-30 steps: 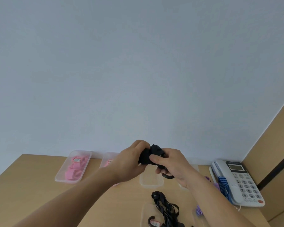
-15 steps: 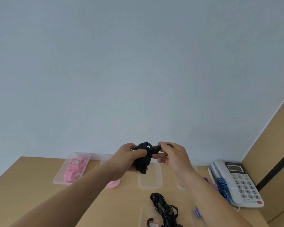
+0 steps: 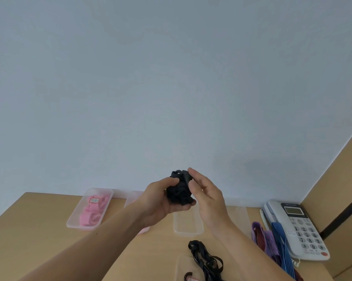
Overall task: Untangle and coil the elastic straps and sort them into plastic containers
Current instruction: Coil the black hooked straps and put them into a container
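Left hand (image 3: pixel 160 199) curled round black strap bundle (image 3: pixel 178 193); right hand (image 3: pixel 207 197) pinches bundle top, thumb and forefinger

Perhaps five containers (image 3: pixel 74 219), one telephone (image 3: pixel 298 226)

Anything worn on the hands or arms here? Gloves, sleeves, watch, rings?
Nothing visible. Left hand and right hand are ungloved, no rings showing. Left forearm and right forearm are bare to the frame edge: no sleeve, watch or band in view.
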Demonstrator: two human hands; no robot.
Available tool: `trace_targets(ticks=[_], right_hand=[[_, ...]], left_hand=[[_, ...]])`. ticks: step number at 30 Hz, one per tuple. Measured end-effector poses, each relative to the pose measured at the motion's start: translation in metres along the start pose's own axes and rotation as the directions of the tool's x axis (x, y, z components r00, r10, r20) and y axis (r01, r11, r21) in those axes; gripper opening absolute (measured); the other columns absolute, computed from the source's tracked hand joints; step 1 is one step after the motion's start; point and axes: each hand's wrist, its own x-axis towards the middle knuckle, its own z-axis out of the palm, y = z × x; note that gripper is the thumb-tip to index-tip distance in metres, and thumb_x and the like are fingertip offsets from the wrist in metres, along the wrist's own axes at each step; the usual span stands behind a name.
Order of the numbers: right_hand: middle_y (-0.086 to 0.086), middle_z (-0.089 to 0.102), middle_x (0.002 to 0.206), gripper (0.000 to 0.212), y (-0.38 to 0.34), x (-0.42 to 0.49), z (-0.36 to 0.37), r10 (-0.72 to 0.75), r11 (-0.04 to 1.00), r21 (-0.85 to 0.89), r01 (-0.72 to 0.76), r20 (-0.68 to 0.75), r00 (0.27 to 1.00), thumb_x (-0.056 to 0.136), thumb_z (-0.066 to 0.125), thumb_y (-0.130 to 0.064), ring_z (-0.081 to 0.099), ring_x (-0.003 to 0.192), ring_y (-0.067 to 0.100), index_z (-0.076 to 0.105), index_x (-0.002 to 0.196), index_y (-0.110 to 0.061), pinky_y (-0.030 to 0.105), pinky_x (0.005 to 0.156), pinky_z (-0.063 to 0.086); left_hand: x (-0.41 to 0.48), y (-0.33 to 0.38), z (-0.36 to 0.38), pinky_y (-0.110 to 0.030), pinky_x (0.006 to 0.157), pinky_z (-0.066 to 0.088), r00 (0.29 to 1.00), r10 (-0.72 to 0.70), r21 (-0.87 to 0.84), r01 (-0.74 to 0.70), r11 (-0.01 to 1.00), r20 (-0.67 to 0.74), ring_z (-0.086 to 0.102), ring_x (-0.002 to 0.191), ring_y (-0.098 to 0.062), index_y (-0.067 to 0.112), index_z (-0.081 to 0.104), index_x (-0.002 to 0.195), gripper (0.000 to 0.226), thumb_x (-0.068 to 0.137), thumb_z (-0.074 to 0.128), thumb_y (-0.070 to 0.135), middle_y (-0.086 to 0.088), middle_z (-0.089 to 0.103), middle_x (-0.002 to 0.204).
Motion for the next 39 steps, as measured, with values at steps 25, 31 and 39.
trace_targets(ticks=[25,31,39], right_hand=[[-0.016,0.061,0.096,0.05,0.033,0.004,0.055,0.051,0.699,-0.701,-0.143,-0.15,0.987,0.059,0.067,-0.064,0.057,0.072,0.002,0.059,0.103,-0.04,0.018,0.067,0.047],[-0.016,0.058,0.095,0.051,0.043,0.005,0.054,0.068,0.573,-0.796,-0.195,-0.191,0.979,0.056,0.065,-0.058,0.059,0.084,0.003,0.059,0.101,-0.034,0.03,0.073,0.054],[-0.012,0.057,0.107,0.053,0.081,0.017,0.018,0.139,0.432,-0.895,-0.115,-0.06,0.989,0.07,0.067,-0.038,0.052,0.103,0.011,0.054,0.122,-0.029,0.026,0.081,0.046]], left_hand=[[0.014,-0.012,-0.058,-0.044,0.072,0.061,0.994,0.049,0.061,-0.043,0.997,-0.099,0.073,0.091,-0.034,0.005,0.046,0.122,0.033,0.092,0.061,0.003,-0.017,0.075,0.099],[0.023,-0.032,-0.063,-0.051,0.089,0.057,0.993,-0.067,0.165,0.084,0.983,-0.101,0.071,0.097,-0.029,0.008,0.053,0.122,0.033,0.092,0.062,0.017,-0.012,0.074,0.107],[0.057,-0.051,-0.073,-0.053,0.095,0.053,0.967,-0.188,0.228,0.225,0.947,-0.175,0.068,0.094,-0.038,0.003,0.064,0.117,0.035,0.097,0.054,0.03,-0.022,0.071,0.112]])
